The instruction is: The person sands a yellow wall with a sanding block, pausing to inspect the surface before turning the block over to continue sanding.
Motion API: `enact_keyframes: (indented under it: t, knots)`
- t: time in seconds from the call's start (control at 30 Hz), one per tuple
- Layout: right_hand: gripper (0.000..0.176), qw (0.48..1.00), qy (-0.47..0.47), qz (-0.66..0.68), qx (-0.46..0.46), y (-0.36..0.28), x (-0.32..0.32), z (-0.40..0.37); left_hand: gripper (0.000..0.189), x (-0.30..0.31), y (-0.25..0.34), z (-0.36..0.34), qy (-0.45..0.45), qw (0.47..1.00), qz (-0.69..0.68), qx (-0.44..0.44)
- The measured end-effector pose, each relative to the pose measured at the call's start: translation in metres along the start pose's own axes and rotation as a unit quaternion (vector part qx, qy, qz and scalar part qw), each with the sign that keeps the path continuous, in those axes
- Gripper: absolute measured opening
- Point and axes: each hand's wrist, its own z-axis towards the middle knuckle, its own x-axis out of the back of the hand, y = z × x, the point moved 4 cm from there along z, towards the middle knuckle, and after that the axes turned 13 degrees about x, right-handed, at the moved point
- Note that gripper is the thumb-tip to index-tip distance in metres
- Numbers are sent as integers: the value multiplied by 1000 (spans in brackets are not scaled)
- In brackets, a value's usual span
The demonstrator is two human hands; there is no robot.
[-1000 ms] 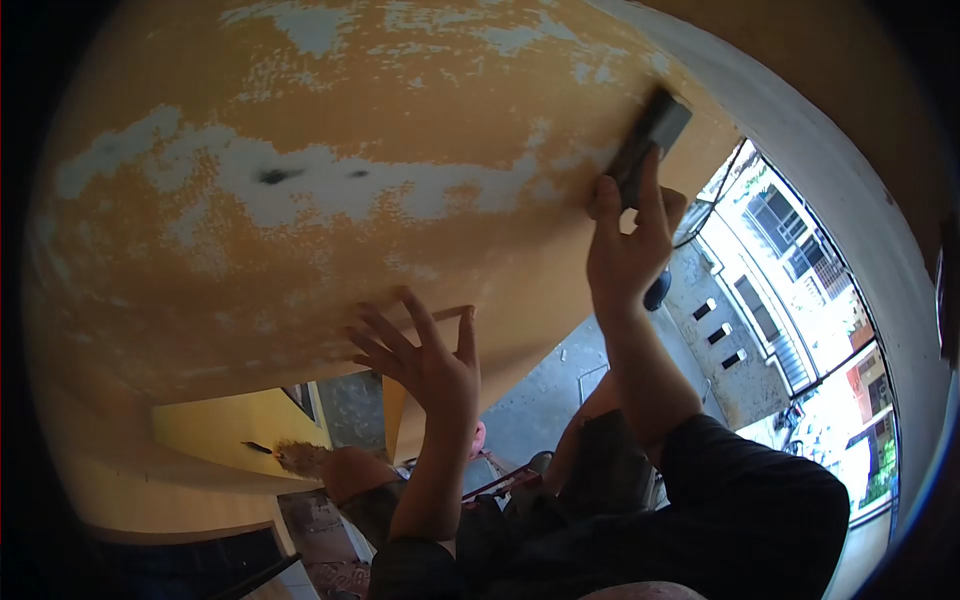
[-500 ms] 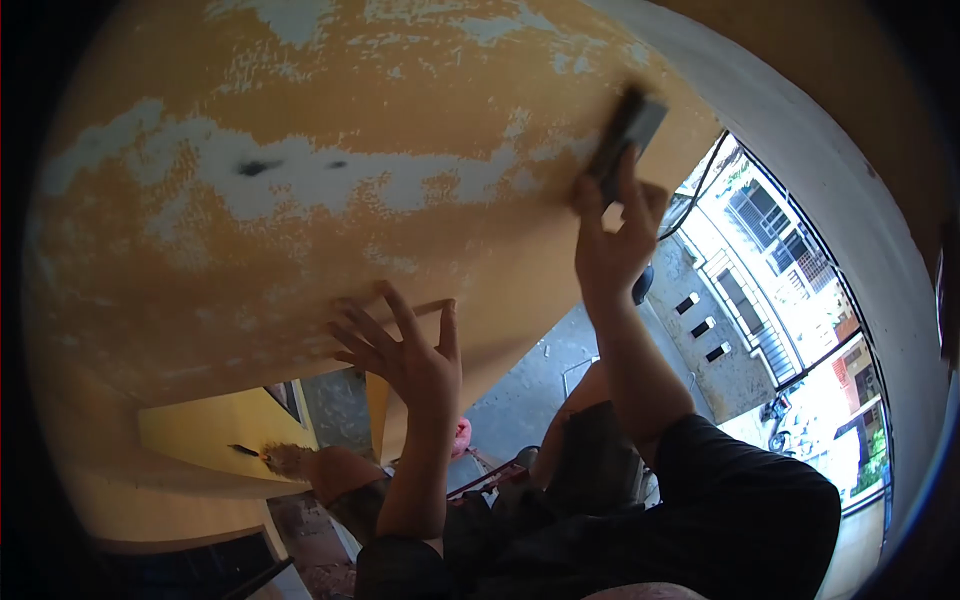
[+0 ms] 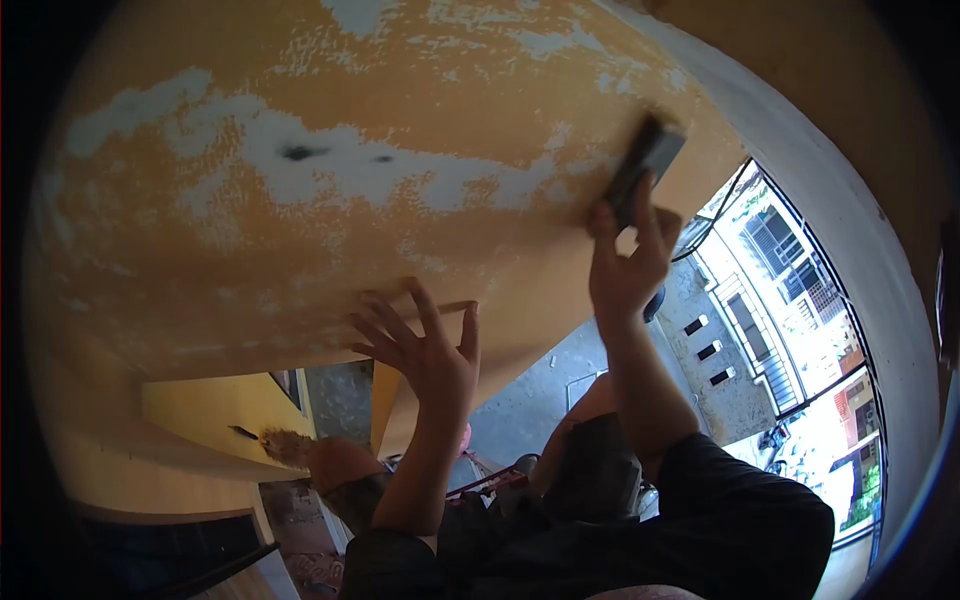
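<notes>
Up overhead, nearly the whole view is filled by the orange wall [image 3: 300, 270]. A long band of white patches [image 3: 340, 170] is spread across it where the colour is gone, and two dark spots [image 3: 300, 153] are seen inside that band. Off to the right, buildings [image 3: 790, 290] are visible far below through an opening. A dark sleeve [image 3: 740, 520] fills the bottom edge.

The left hand [image 3: 425, 350] is laid against the wall with its fingers fanned out, so that grip is open and nothing is held in it. The right hand [image 3: 625, 265] is raised higher. Its grip is closed around a flat tool [image 3: 648, 160], whose lower end is pressed to the wall right where the white band tails off.

As for what's changed: compared with half a second ago, the tool has been brought a bit lower and to the right in the picture. Most of that looks like head movement though, since the dark spots have slid right too. Measured against those spots, only a short slide along the wall seems to have been made, so it reads like one small stroke on the same edge of the band. The left hand has been kept planted in the same spot throughout, and the hold on the tool hasn't been altered.
</notes>
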Motion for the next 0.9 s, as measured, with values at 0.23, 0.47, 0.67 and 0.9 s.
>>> enact_keyframes:
  t: [0.23, 0.47, 0.67, 0.9]
  knots:
    - [58, 997, -43, 41, -51, -11, -4, -12, 84, -3, -1, -3, -17, 999, -35, 6]
    - [57, 997, -66, 10, -31, -7, 6, -7, 81, -4, -1, -6, -31, 997, -72, 10]
    - [56, 999, -33, -7, -17, -2, 4, 4, 81, -5, -6, -7, -41, 997, -64, 13]
    - [57, 994, 0, -1, -111, 4, 2, 11, 82, -5, -2, -4, -34, 997, -65, 14]
